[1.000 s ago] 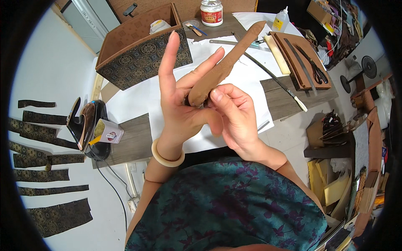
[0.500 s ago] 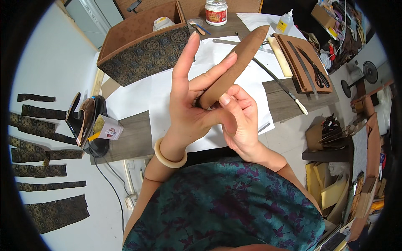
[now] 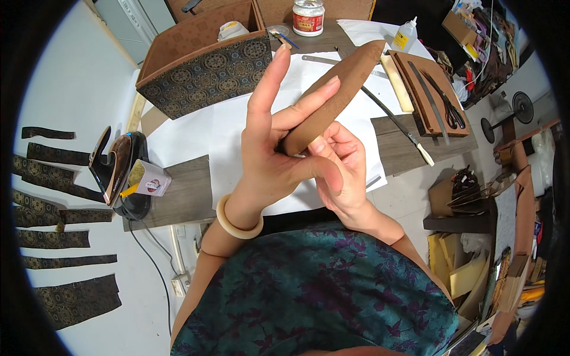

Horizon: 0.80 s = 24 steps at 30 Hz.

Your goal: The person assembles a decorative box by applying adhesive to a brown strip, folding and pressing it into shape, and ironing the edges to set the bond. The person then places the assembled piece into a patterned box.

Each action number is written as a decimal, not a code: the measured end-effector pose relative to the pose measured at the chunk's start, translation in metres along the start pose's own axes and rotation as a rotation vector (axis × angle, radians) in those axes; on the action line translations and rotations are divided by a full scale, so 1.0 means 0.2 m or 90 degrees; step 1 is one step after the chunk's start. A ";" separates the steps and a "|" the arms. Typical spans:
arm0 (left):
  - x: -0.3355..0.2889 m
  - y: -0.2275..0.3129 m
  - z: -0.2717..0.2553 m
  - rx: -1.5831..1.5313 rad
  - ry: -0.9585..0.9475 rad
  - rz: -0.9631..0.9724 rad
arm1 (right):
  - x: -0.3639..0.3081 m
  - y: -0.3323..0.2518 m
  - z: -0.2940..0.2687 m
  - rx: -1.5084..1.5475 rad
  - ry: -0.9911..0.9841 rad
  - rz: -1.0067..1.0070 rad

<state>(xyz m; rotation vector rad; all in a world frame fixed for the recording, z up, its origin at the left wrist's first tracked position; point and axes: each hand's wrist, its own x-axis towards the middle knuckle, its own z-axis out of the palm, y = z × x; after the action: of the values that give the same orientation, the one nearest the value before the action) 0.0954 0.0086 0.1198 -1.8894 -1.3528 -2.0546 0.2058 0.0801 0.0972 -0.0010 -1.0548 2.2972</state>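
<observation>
Over the white paper (image 3: pixel 231 133) on the table, I hold up a long brown strip (image 3: pixel 332 98) that looks cloth-covered and tapers toward the upper right. My left hand (image 3: pixel 270 148), with a cream bangle on its wrist, has the strip running between its fingers. One left finger lies along the strip's face, another points upward, and the thumb reaches across in front. At the strip's lower end, my right hand (image 3: pixel 344 175) pinches the edge with thumb and fingers. The very end of the strip is partly hidden by the left hand.
A patterned open box (image 3: pixel 205 77) stands behind left, near a white jar (image 3: pixel 308 18). An iron (image 3: pixel 113 169) and a small tin (image 3: pixel 150 178) sit at the left edge. Right are a glue bottle (image 3: pixel 405 35), a black rod (image 3: pixel 395 118) and scissors (image 3: pixel 449 105) on a brown board (image 3: pixel 423 98).
The brown strip has turned about its length, so more of its broad face shows. My hands keep nearly the same hold, and the view has shifted slightly.
</observation>
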 end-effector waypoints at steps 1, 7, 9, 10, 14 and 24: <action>0.00 0.00 0.00 -0.003 0.002 -0.006 | 0.00 0.00 0.00 -0.006 0.004 0.004; -0.02 0.03 0.02 -0.015 0.044 -0.051 | 0.01 0.01 -0.03 -0.003 -0.037 0.000; -0.02 0.05 0.02 0.001 0.052 -0.075 | 0.02 0.01 -0.04 0.015 -0.056 -0.006; -0.02 0.06 0.02 0.026 0.049 -0.083 | 0.02 0.00 -0.04 0.023 -0.060 -0.007; -0.02 0.07 0.00 0.098 0.036 -0.078 | 0.03 -0.02 -0.05 0.035 -0.099 0.011; 0.02 0.08 0.03 0.034 0.087 0.021 | 0.04 0.01 -0.05 0.018 -0.111 -0.014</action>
<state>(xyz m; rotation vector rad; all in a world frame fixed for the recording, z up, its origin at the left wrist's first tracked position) 0.1075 0.0040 0.1309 -1.7049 -1.3231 -2.0669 0.2004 0.0908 0.0918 0.2249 -1.1030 2.3242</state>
